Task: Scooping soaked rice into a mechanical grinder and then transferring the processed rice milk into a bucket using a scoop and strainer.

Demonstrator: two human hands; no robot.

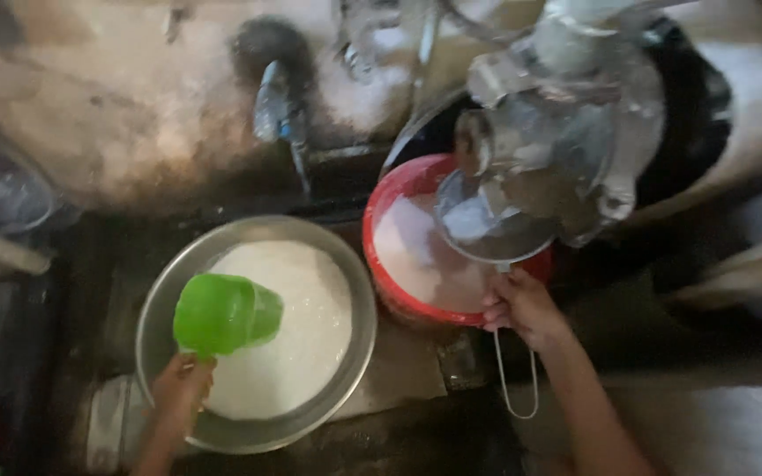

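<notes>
My left hand grips the handle of a green plastic scoop, held tilted over a wide metal basin filled with a white, wet mass. My right hand holds the wire handle of a round metal strainer, which hangs over a red bucket of whitish liquid. The strainer sits right under the spout of a grey grinding machine.
A dark tub stands behind the machine at the right. A plastic bottle lies on the dirty floor behind the basin. Dim clutter fills the left edge, and a pale slab lies at the lower right.
</notes>
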